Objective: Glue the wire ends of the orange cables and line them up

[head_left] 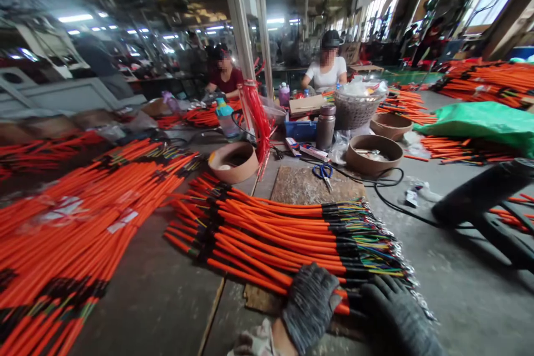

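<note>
My left hand (pixel 311 303), in a grey knitted glove, is closed over an orange cable (pixel 342 301) at the near edge of a row of such cables. Beside it, my right hand (pixel 396 311) in the same kind of glove lies over the black-sleeved cable ends, its visible fingers stretched out and its thumb hidden. The row of orange cables (pixel 271 228) lies side by side, with black sleeves, thin coloured wires (pixel 371 239) and small shiny metal tips to the right. Beneath the row shows a worn board (pixel 300 184).
Blue-handled scissors (pixel 323 172) lie on the board. Round brown containers (pixel 233 162), a metal flask (pixel 326 127) and a basket (pixel 359 105) stand behind. More orange cables (pixel 83 217) fill the left. A black tool-like object (pixel 479 200) stands right. Two people sit opposite.
</note>
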A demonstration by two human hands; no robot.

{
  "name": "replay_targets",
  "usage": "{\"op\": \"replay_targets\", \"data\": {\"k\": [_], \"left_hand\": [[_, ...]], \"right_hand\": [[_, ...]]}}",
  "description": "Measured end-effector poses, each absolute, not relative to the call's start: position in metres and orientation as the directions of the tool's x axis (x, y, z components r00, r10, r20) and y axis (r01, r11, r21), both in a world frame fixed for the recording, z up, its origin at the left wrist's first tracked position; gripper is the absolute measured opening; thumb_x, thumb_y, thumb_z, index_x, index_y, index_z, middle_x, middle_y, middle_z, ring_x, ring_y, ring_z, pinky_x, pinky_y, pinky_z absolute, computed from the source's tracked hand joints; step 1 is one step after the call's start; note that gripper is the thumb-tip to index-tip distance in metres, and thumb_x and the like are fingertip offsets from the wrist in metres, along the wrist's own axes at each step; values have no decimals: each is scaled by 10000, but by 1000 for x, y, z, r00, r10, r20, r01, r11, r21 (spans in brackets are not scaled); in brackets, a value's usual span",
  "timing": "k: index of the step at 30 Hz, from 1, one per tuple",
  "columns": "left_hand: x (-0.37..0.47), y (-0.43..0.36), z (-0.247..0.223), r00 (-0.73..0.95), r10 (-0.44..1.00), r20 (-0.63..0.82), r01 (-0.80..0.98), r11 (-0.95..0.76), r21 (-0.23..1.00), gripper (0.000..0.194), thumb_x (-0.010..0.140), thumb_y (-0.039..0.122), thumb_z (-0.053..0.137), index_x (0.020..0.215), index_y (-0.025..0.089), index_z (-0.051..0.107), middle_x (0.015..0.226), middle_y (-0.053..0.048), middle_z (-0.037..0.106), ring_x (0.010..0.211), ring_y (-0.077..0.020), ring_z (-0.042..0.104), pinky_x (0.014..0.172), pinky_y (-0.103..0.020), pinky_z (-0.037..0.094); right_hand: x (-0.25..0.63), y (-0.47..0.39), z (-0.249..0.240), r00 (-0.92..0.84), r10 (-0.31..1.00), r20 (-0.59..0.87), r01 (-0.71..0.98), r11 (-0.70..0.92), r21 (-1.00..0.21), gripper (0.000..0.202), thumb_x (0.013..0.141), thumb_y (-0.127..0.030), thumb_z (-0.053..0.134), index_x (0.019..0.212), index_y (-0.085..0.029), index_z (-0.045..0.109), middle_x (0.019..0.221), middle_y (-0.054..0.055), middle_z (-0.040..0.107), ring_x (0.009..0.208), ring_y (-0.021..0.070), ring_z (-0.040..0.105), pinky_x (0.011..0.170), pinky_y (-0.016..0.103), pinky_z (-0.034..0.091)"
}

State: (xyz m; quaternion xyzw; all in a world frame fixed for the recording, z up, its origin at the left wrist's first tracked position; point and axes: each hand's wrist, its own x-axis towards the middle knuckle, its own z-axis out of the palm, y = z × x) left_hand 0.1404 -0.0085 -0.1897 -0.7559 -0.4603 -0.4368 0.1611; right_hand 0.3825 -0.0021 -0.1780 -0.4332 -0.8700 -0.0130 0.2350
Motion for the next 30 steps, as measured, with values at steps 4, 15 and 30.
{"op": "replay_targets", "data": {"k": [4,15,30], "left_hand": [[136,-6,-201,201,492,847,849,-519,100,261,1087,379,476,1100,258,707,961,2,812,961,-210,760,927,-399,552],[119,13,-240,425,532,733,764,-645,25,341,1085,429,404,976,291,696,821,29,774,763,-207,732,811,-407,525],[139,15,-187,256,494,831,778,-615,126,428,1118,341,328,895,274,686,749,22,764,714,-173,706,870,-352,509]], "right_hand": [[378,-1,-171,-507,721,472,753,637,-164,143,910,-225,623,1016,-295,688,978,57,751,848,237,694,770,345,597],[389,-10,-196,-428,638,640,779,620,-98,279,984,-384,620,1248,-356,706,1155,78,782,1069,303,720,894,441,631],[371,1,-165,-466,772,432,789,584,-192,97,1026,-321,620,993,-301,709,1026,28,747,941,219,667,850,336,561]]}}
